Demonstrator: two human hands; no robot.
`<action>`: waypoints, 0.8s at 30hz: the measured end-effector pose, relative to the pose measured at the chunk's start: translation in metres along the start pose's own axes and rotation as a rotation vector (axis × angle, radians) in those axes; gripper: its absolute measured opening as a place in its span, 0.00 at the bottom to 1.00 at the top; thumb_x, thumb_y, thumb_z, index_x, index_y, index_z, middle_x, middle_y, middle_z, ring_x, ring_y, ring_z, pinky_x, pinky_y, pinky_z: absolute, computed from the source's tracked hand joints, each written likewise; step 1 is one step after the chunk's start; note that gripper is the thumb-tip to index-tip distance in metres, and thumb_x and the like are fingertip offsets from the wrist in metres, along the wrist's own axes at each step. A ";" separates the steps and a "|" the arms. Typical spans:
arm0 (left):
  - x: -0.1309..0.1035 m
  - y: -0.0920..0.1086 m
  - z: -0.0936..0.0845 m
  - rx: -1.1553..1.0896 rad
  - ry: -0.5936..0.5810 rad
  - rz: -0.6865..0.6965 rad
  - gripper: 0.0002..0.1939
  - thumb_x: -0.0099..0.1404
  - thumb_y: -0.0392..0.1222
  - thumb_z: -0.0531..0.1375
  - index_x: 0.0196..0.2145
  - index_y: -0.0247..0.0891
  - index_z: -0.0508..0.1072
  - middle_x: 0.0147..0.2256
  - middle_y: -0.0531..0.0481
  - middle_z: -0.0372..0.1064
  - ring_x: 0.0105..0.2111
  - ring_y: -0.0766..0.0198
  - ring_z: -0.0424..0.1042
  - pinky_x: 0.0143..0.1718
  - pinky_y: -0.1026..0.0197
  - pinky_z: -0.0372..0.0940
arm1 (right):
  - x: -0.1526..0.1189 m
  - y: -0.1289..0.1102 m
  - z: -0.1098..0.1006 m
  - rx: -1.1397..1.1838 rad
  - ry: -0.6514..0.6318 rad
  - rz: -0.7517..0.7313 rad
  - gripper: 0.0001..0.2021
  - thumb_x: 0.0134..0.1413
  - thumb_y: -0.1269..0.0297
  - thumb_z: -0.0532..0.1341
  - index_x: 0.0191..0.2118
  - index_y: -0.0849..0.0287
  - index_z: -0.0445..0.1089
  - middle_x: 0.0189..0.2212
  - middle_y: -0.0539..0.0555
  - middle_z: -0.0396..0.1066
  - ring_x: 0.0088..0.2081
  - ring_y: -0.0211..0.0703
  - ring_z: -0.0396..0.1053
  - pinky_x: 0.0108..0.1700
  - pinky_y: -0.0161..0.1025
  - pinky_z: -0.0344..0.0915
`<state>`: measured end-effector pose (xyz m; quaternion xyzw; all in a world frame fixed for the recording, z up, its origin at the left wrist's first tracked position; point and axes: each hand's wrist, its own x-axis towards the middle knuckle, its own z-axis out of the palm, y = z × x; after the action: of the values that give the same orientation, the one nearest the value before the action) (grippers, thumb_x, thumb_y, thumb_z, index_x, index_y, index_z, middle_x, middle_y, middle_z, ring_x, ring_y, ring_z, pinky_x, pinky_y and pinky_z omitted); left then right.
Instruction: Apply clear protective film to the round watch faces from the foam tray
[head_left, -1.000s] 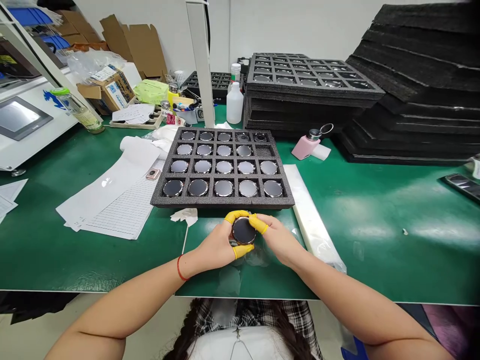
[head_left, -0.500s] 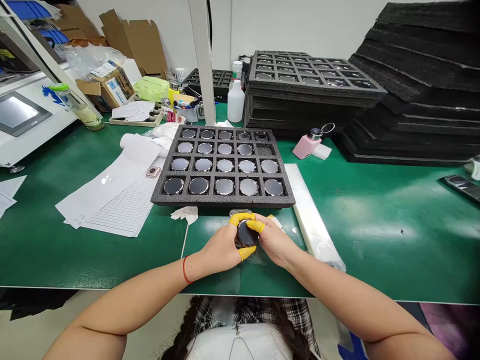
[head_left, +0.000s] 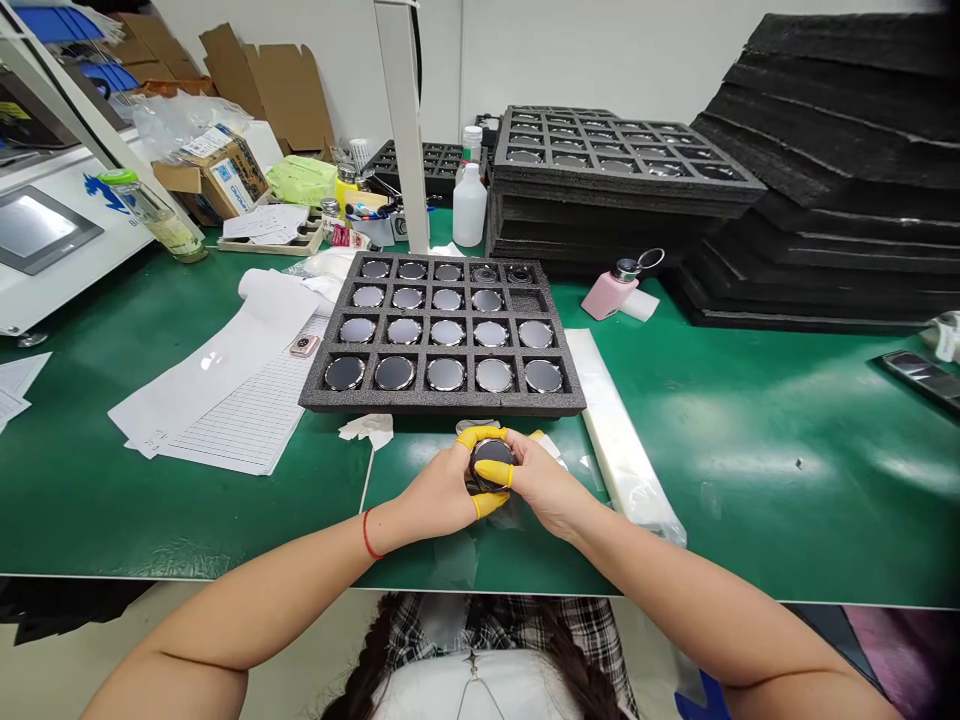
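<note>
Just in front of the foam tray, a round watch case (head_left: pixel 495 451) with dark glass and a shiny metal rim is held face up between both hands. My left hand (head_left: pixel 442 490) grips its edge, with yellow finger cots on the thumb and forefinger. My right hand (head_left: pixel 546 488) lays its yellow-cotted thumb flat across the glass, while its other fingers curl behind and are partly hidden. The black foam tray (head_left: pixel 442 402) holds similar round watch cases in its compartments. One right-hand compartment (head_left: pixel 529 300) in the second row from the back has no watch case.
Paper sheets (head_left: pixel 225 390) and a small square watch (head_left: pixel 304 346) lie left of the tray. A plastic-wrapped white stack (head_left: pixel 622 440) and a pink bottle (head_left: pixel 609 296) stand to its right. Stacked foam trays (head_left: pixel 592 215) and black foam sheets (head_left: pixel 825 200) rise behind.
My right thumb has slid down and left, from the upper part of the watch glass to across its lower part. My left hand keeps its grip; the view has shifted slightly.
</note>
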<state>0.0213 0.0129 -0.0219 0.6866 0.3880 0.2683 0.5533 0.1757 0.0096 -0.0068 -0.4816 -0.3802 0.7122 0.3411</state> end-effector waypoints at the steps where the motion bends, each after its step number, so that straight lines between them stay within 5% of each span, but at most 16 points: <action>1: 0.001 0.000 0.000 -0.020 -0.003 -0.009 0.30 0.57 0.36 0.63 0.55 0.45 0.59 0.47 0.49 0.70 0.40 0.60 0.73 0.41 0.58 0.69 | 0.000 -0.001 -0.001 0.000 -0.017 -0.003 0.20 0.39 0.62 0.68 0.41 0.59 0.68 0.36 0.50 0.70 0.39 0.40 0.65 0.43 0.38 0.62; 13: -0.003 0.009 -0.003 -0.006 -0.052 -0.058 0.29 0.57 0.37 0.62 0.55 0.46 0.59 0.42 0.51 0.71 0.35 0.62 0.72 0.36 0.59 0.69 | 0.000 -0.004 0.001 0.050 -0.041 -0.031 0.15 0.37 0.68 0.60 0.37 0.59 0.70 0.34 0.50 0.72 0.39 0.41 0.67 0.43 0.38 0.62; 24: -0.001 0.009 -0.002 0.083 -0.056 0.012 0.29 0.56 0.34 0.62 0.55 0.42 0.60 0.45 0.49 0.71 0.39 0.60 0.72 0.39 0.59 0.68 | 0.000 0.001 0.003 0.013 0.016 -0.049 0.12 0.37 0.66 0.63 0.34 0.59 0.68 0.30 0.48 0.69 0.34 0.39 0.65 0.39 0.37 0.61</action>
<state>0.0209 0.0122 -0.0128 0.7183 0.3791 0.2360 0.5336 0.1726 0.0086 -0.0075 -0.4759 -0.3844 0.7021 0.3644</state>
